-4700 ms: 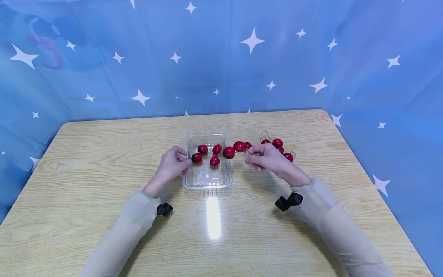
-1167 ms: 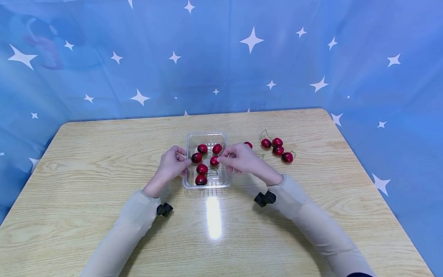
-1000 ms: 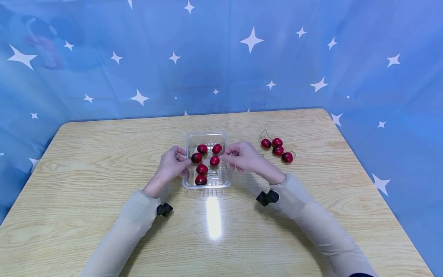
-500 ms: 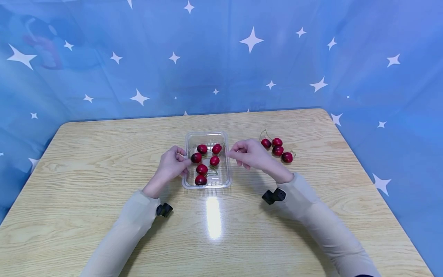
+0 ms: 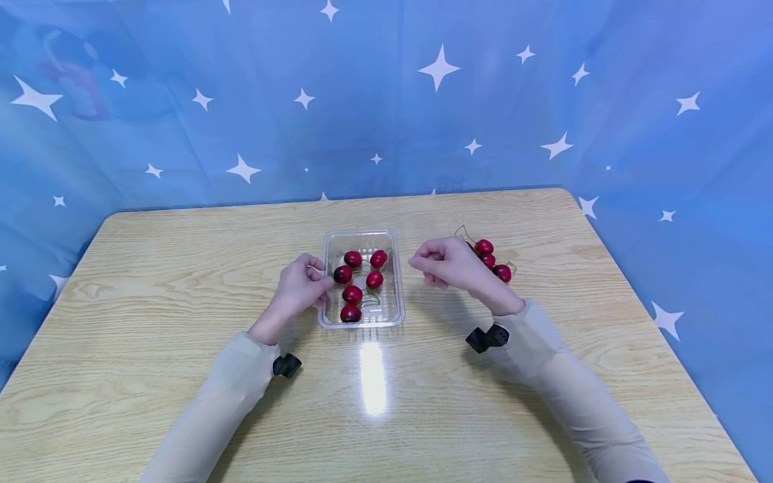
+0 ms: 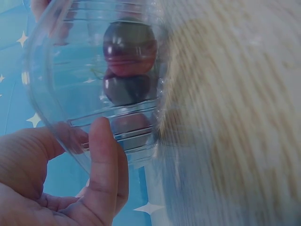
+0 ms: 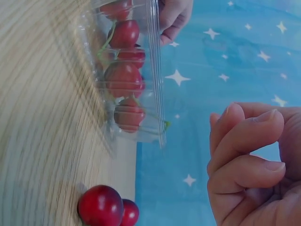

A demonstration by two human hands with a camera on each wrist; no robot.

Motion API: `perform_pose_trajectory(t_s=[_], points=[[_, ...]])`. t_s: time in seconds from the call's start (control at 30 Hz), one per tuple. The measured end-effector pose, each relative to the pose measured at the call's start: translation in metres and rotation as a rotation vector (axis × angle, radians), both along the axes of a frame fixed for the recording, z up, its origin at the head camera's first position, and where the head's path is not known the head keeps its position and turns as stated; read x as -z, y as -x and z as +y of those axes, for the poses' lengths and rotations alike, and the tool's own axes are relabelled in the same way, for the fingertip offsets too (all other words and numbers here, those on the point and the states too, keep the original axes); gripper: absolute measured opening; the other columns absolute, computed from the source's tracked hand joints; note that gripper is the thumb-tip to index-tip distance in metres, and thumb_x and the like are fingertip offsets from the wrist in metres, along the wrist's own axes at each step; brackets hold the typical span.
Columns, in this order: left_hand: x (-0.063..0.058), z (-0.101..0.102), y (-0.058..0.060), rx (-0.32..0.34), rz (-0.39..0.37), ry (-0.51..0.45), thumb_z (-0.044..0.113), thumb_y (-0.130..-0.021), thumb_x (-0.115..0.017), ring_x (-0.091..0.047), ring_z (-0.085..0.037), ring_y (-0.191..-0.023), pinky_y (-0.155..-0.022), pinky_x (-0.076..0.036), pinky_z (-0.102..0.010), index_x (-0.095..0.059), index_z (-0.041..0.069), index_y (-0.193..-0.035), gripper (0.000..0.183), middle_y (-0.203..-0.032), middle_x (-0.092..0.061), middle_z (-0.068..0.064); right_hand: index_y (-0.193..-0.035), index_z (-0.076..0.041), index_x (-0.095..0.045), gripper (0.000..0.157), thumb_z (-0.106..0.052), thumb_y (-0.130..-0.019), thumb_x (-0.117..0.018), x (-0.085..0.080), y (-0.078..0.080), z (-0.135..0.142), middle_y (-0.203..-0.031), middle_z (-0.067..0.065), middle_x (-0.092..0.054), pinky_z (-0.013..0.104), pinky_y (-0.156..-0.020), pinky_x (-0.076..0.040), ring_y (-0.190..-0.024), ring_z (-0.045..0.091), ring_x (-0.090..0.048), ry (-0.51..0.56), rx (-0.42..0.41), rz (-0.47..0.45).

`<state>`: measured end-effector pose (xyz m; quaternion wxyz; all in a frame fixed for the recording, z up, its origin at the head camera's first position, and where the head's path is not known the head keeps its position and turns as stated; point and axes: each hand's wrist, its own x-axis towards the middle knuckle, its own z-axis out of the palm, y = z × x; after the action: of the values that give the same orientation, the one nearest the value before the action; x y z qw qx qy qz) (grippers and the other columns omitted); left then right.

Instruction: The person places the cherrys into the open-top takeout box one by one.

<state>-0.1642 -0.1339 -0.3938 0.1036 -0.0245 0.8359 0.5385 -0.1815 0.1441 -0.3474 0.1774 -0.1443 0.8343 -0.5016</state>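
A clear plastic box [image 5: 362,320] sits mid-table with several dark red cherries [image 5: 375,280] in it, some with green stems. My left hand [image 5: 300,285] grips the box's left rim, thumb on one side of the wall and fingers on the other, as the left wrist view shows [image 6: 89,174]. Just right of the box hovers my right hand [image 5: 449,261], fingers loosely curled and nothing between them, apart from the box. In the right wrist view, one stem [image 7: 167,125] reaches over the rim. Beyond the right hand lie more cherries [image 5: 502,272], partly hidden by it.
The wooden table [image 5: 181,288] runs back to a blue curtain [image 5: 374,100] with white stars. Two loose cherries [image 7: 101,205] lie on the table beside the box in the right wrist view. A bright reflection shows in front of the box.
The right hand brought a pair of cherries into the box, let go of them, and has drawn back to the right and slightly away. The left hand has kept its grip on the rim.
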Motion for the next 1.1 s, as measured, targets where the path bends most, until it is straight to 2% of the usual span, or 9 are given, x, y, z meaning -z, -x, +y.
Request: perform_pose_trajectory(t_s=[0.3, 0.47, 0.63, 1.0, 1.1], points=[[0.000, 0.000, 0.000, 0.000, -0.001, 0.004, 0.000, -0.083, -0.059, -0.057, -0.012, -0.048, -0.049, -0.055, -0.028, -0.047, -0.005, -0.106, 0.026, -0.074, -0.058, -0.009, -0.091, 0.003, -0.062, 0.022, -0.019, -0.092, -0.059, 0.001, 0.005, 0.015, -0.060, 0.012, -0.053, 0.025, -0.041, -0.037, -0.042, 0.011, -0.040, -0.003, 0.054, -0.017], [-0.001, 0.000, 0.000, -0.003, 0.003, 0.004, 0.000, -0.083, -0.058, -0.058, -0.012, -0.047, -0.049, -0.055, -0.028, -0.047, -0.004, -0.105, 0.025, -0.074, -0.059, -0.010, -0.097, 0.009, -0.060, 0.027, -0.018, -0.093, -0.058, 0.003, 0.007, 0.024, -0.058, 0.008, -0.051, 0.023, -0.040, -0.033, -0.042, 0.010, -0.038, 0.028, 0.080, -0.048], [-0.001, 0.000, -0.001, 0.000, 0.007, 0.004, 0.000, -0.083, -0.058, -0.058, -0.011, -0.047, -0.049, -0.055, -0.028, -0.047, -0.004, -0.105, 0.024, -0.074, -0.059, -0.010, -0.097, 0.011, -0.058, 0.028, -0.017, -0.093, -0.057, 0.005, 0.009, 0.030, -0.060, 0.008, -0.052, 0.021, -0.040, -0.033, -0.042, 0.009, -0.038, 0.022, 0.106, -0.055], [0.000, 0.000, -0.001, -0.004, 0.003, 0.005, 0.001, -0.083, -0.058, -0.058, -0.011, -0.047, -0.049, -0.055, -0.028, -0.047, -0.004, -0.105, 0.025, -0.074, -0.058, -0.010, -0.088, 0.002, -0.059, 0.019, -0.017, -0.093, -0.059, 0.011, 0.015, 0.045, -0.061, 0.010, -0.054, 0.021, -0.039, -0.033, -0.041, 0.008, -0.039, 0.013, 0.156, -0.052], [0.000, 0.000, 0.000, -0.003, -0.002, 0.010, 0.001, -0.083, -0.058, -0.058, -0.012, -0.047, -0.049, -0.055, -0.028, -0.047, -0.004, -0.105, 0.025, -0.075, -0.058, -0.010, -0.089, 0.004, -0.058, 0.022, -0.017, -0.093, -0.059, 0.015, 0.018, 0.049, -0.061, 0.012, -0.054, 0.022, -0.039, -0.033, -0.040, 0.008, -0.039, 0.011, 0.164, -0.064]])
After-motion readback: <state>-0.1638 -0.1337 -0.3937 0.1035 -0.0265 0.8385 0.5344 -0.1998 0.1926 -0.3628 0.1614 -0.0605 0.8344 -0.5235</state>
